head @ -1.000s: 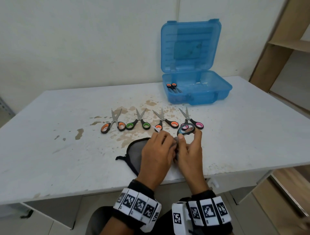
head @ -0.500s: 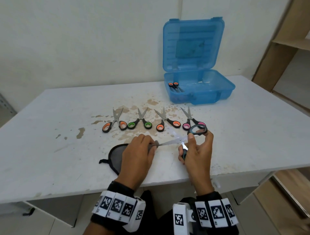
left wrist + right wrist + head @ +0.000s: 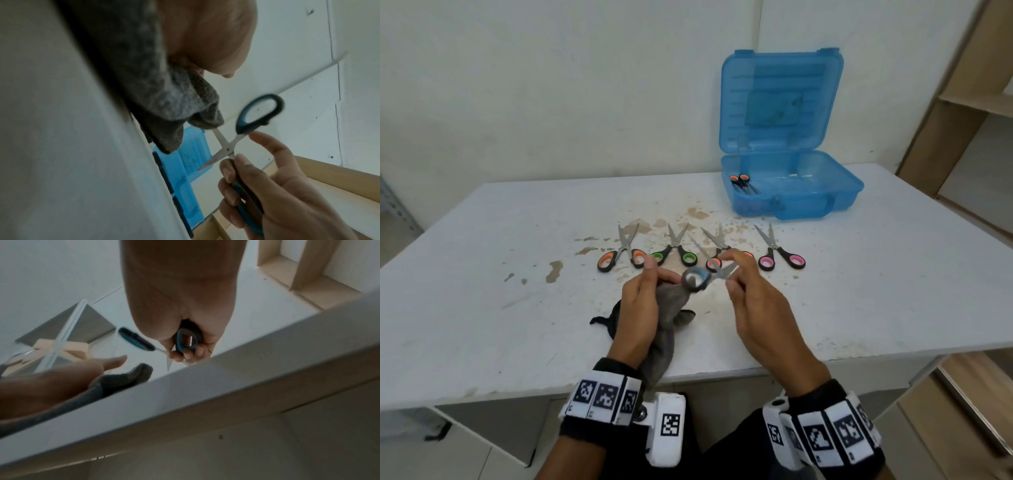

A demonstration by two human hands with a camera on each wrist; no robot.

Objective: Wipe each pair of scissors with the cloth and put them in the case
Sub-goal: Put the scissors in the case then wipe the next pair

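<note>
My right hand (image 3: pixel 732 272) grips one handle of the blue-handled scissors (image 3: pixel 698 279), held open above the table's front. The free handle ring (image 3: pixel 259 112) sticks up, and one blade tip meets the grey cloth (image 3: pixel 174 100). My left hand (image 3: pixel 654 279) grips that cloth (image 3: pixel 671 308), which hangs down to the table edge. Behind my hands lie orange (image 3: pixel 621 255), green (image 3: pixel 674 253), a partly hidden orange (image 3: pixel 717 246) and pink (image 3: pixel 780 255) scissors in a row. The open blue case (image 3: pixel 808 202) at the back right holds one orange-handled pair (image 3: pixel 741 181).
The white table (image 3: pixel 482 291) has brown stains around the row of scissors. The case lid (image 3: pixel 780 102) stands upright against the wall. A wooden shelf unit (image 3: pixel 962 102) stands to the right of the table.
My left hand has lifted the cloth off the table and moved right, back to the scissors. My right hand has turned the scissors, so the free handle ring now points left toward the cloth.
</note>
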